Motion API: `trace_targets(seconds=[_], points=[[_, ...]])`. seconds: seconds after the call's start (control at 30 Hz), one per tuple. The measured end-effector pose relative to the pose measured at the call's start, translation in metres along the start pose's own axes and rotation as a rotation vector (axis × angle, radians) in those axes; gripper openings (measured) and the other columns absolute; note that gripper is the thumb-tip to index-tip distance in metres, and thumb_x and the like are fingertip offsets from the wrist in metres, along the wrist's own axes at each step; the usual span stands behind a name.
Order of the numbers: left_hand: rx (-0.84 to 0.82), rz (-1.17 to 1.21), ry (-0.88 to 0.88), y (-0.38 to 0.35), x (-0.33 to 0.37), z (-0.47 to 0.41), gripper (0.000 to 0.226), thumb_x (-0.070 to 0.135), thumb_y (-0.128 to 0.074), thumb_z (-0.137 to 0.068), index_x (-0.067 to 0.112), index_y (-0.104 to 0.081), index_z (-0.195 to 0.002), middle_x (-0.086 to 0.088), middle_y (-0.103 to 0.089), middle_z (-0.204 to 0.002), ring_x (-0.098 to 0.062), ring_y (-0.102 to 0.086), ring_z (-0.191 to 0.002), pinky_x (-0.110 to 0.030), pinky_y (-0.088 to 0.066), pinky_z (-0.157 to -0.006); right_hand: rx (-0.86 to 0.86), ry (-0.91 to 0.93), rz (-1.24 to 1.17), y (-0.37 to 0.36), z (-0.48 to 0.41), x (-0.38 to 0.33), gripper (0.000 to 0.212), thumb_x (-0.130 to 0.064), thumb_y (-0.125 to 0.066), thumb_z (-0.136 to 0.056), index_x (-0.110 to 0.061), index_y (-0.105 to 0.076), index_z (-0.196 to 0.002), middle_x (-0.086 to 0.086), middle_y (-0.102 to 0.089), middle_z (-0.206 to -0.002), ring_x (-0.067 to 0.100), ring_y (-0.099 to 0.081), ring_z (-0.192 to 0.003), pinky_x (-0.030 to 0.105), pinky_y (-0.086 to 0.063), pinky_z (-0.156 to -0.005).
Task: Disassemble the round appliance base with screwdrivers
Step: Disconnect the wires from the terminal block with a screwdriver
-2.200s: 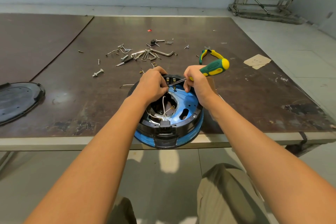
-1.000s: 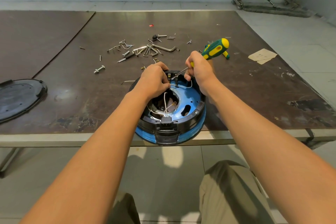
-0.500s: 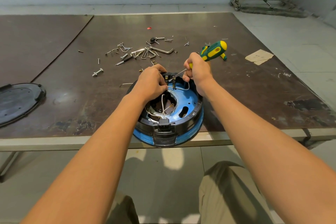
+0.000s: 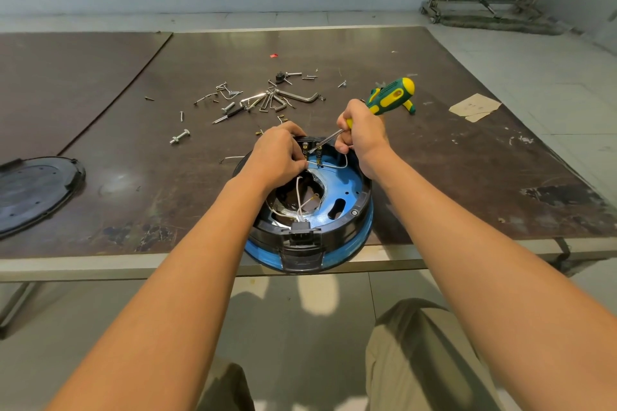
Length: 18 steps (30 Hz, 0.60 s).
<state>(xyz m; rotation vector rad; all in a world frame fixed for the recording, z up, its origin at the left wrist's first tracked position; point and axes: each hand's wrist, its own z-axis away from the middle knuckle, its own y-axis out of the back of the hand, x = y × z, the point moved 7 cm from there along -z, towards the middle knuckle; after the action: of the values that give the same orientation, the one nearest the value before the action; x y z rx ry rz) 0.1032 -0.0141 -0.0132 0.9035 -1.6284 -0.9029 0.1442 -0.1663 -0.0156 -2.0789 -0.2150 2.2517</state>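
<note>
The round appliance base (image 4: 337,207) sits at the table's (image 4: 467,177) near edge, the left hand (image 4: 278,155) pinching a white wire (image 4: 300,192) inside it, the right hand (image 4: 362,132) gripping a green-and-yellow screwdriver (image 4: 389,97) whose tip meets the far-rim terminals.

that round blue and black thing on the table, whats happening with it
A person is taking apart the round blue and black appliance base at the table's near edge. The right hand works a green and yellow screwdriver at a terminal; the left hand pinches something beside it. Loose silver screws lie behind.
</note>
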Motion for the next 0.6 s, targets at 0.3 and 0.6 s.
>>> trace_targets(seconds=[0.3, 0.6], points=[[0.007, 0.013, 0.012, 0.002, 0.002, 0.003, 0.006, 0.016, -0.076, -0.082, 0.014, -0.082, -0.080, 0.003, -0.060, -0.127, -0.017, -0.057, -0.108, -0.039, -0.049, -0.092, -0.249, 0.357, 0.284, -0.017, 0.035, -0.023, 0.028, -0.006, -0.048, -0.088, 0.000, -0.045, -0.060, 0.000, -0.037, -0.052, 0.013, -0.034, -0.049, 0.025, -0.028, -0.049], [-0.004, 0.017, 0.027, 0.002, 0.002, 0.003, 0.006, 0.015, -0.076, -0.082, 0.014, -0.082, -0.082, 0.003, -0.059, -0.128, -0.020, -0.056, -0.111, -0.040, -0.047, -0.094, -0.271, 0.287, 0.206, -0.019, 0.031, -0.021, 0.032, 0.001, -0.045, -0.093, -0.012, -0.041, -0.064, -0.011, -0.040, -0.046, 0.005, -0.038, -0.041, 0.017, -0.032, -0.045]])
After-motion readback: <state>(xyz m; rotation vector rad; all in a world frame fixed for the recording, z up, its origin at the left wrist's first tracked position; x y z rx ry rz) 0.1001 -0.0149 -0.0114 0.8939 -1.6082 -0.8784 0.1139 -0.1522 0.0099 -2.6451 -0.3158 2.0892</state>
